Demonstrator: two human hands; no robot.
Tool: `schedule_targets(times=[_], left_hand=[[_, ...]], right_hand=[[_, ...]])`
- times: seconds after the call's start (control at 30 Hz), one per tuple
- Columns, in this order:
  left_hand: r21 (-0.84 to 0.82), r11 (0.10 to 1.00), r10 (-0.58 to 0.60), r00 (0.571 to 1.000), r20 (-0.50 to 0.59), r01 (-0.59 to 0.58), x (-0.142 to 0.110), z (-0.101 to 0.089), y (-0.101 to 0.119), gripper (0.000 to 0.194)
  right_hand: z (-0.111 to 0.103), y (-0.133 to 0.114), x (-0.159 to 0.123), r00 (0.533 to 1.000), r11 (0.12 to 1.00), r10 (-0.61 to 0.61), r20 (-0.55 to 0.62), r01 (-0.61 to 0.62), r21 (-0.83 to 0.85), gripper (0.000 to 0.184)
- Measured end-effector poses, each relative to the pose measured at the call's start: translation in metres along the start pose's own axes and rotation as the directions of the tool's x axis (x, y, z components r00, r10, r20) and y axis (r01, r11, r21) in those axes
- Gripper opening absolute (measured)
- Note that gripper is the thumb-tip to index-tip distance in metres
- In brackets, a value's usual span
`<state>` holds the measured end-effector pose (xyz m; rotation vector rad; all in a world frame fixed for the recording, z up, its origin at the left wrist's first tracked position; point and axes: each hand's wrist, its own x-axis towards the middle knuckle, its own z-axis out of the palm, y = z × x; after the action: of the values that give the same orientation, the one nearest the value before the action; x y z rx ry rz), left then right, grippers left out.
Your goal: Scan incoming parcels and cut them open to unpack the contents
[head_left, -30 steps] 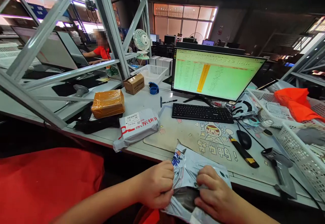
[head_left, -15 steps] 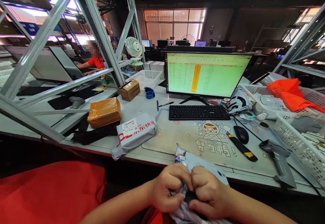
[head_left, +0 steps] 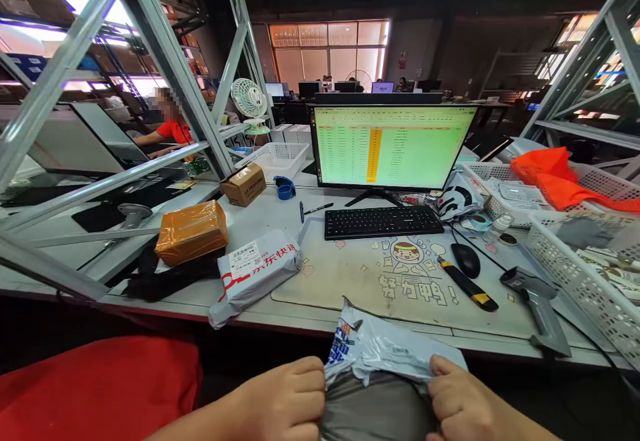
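A white plastic mailing bag (head_left: 395, 344) with blue print at its left end is torn open at the desk's front edge. Inside the tear shows a dark grey wrapped bundle (head_left: 380, 407). My left hand (head_left: 293, 397) is closed on the bag's left side, its fingertips partly hidden. On the right side, my right hand (head_left: 457, 401) pinches the bag's torn edge. Just beyond the bag lies a pale desk mat (head_left: 345, 281) with a cartoon figure. A sealed white parcel (head_left: 257, 267) with red print and a label rests left of the mat.
An orange-taped box (head_left: 193, 231) and a small brown carton (head_left: 243, 185) stand on the left. Behind the mat are a keyboard (head_left: 383, 221) and monitor (head_left: 390, 147). A utility knife (head_left: 467, 284), mouse (head_left: 465, 260), barcode scanner (head_left: 537, 304) and white baskets (head_left: 580, 281) occupy the right.
My hands have moved apart, left and right. The bag's opening is now wide, and the dark grey bundle inside has come into sight. The whole view has shifted slightly.
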<state>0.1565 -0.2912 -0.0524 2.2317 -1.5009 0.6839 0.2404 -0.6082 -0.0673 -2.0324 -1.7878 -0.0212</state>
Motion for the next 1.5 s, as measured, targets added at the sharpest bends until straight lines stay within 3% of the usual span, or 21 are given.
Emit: schedule_targets(times=[0.13,0.2,0.27,0.33,0.43,0.53,0.57,0.6,0.63,0.7,0.73,0.77,0.8,0.83,0.9,1.13,1.27,1.33,1.37,1.43,1.5], left_hand=[[-0.012,1.0,0.008,0.996,-0.087,-0.009,-0.015,0.013,-0.009,0.047],[-0.008,0.998,0.059,0.993,-0.104,-0.06,-0.015,0.024,-0.018,0.046],[0.021,0.995,0.101,0.992,-0.072,-0.1,-0.013,0.037,-0.03,0.043],[0.058,0.992,0.11,0.994,-0.011,-0.109,-0.014,0.048,-0.042,0.037],[0.11,0.993,0.048,0.998,0.04,-0.053,-0.026,0.061,-0.057,0.027],[0.113,0.984,-0.149,0.986,0.071,0.141,-0.042,0.066,-0.062,0.019],[0.08,0.96,-0.273,0.959,0.068,0.268,-0.045,0.066,-0.062,0.016],[0.042,0.904,-0.427,0.903,0.058,0.425,-0.045,0.067,-0.062,0.012],[0.015,0.807,-0.59,0.806,0.044,0.59,-0.043,0.067,-0.061,0.01],[0.043,0.556,-0.831,0.555,0.041,0.83,-0.033,0.068,-0.062,0.018],[0.105,0.455,-0.891,0.451,0.063,0.884,-0.026,0.069,-0.064,0.023],[0.184,0.394,-0.919,0.381,0.102,0.901,-0.019,0.07,-0.067,0.027],[0.257,0.369,-0.928,0.34,0.15,0.893,-0.013,0.071,-0.071,0.028],[0.309,0.367,-0.927,0.318,0.197,0.878,-0.007,0.072,-0.075,0.025],[0.346,0.383,-0.919,0.314,0.239,0.857,-0.002,0.074,-0.083,0.023],[0.29,0.445,-0.89,0.381,0.252,0.847,-0.009,0.075,-0.108,0.026],[0.258,0.4,-0.91,0.348,0.225,0.88,-0.009,0.077,-0.117,0.022],[0.25,0.344,-0.933,0.3,0.199,0.905,-0.007,0.078,-0.121,0.019],[0.243,0.316,-0.943,0.274,0.19,0.917,-0.007,0.078,-0.122,0.019],[0.224,0.274,-0.953,0.233,0.192,0.935,-0.006,0.077,-0.126,0.023],[0.204,0.26,-0.953,0.216,0.215,0.944,-0.005,0.076,-0.13,0.031]], right_hand=[[-0.018,-0.004,-0.001,0.998,0.998,0.041,-0.057,-0.043,-0.041,0.035],[-0.02,-0.001,0.015,0.987,0.987,0.158,0.012,-0.157,-0.017,0.033],[-0.017,0.006,0.039,0.945,0.947,0.322,0.062,-0.322,-0.001,0.022],[-0.008,0.019,0.064,0.909,0.909,0.416,0.022,-0.414,-0.045,0.02],[0.018,0.045,0.096,0.906,0.882,0.421,-0.041,-0.419,-0.217,0.05],[0.049,0.068,0.115,0.909,0.859,0.416,0.011,-0.389,-0.333,0.03],[0.058,0.073,0.119,0.908,0.854,0.419,0.018,-0.387,-0.348,0.02],[0.066,0.077,0.123,0.908,0.851,0.418,0.018,-0.385,-0.356,0.013],[0.072,0.08,0.125,0.911,0.853,0.412,0.016,-0.379,-0.359,0.012],[0.081,0.083,0.128,0.92,0.858,0.392,0.007,-0.363,-0.363,0.012],[0.084,0.084,0.129,0.923,0.861,0.384,-0.001,-0.358,-0.36,0.012],[0.086,0.085,0.129,0.925,0.863,0.38,-0.011,-0.359,-0.356,0.013],[0.087,0.085,0.128,0.923,0.861,0.383,-0.026,-0.367,-0.351,0.014],[0.087,0.086,0.127,0.919,0.857,0.392,-0.045,-0.383,-0.345,0.015],[0.084,0.088,0.122,0.904,0.844,0.419,-0.089,-0.423,-0.329,0.017],[0.048,0.091,0.077,0.873,0.865,0.456,-0.172,-0.481,-0.145,0.015],[0.037,0.097,0.04,0.856,0.868,0.492,-0.162,-0.497,0.009,0.023],[0.035,0.11,0.014,0.796,0.808,0.57,-0.204,-0.588,-0.037,0.027],[0.033,0.119,-0.001,0.731,0.74,0.628,-0.266,-0.667,-0.087,0.03],[0.031,0.141,-0.032,0.545,0.516,0.729,-0.414,-0.835,-0.191,0.038],[0.029,0.162,-0.06,0.374,0.286,0.775,-0.51,-0.926,-0.246,0.046]])
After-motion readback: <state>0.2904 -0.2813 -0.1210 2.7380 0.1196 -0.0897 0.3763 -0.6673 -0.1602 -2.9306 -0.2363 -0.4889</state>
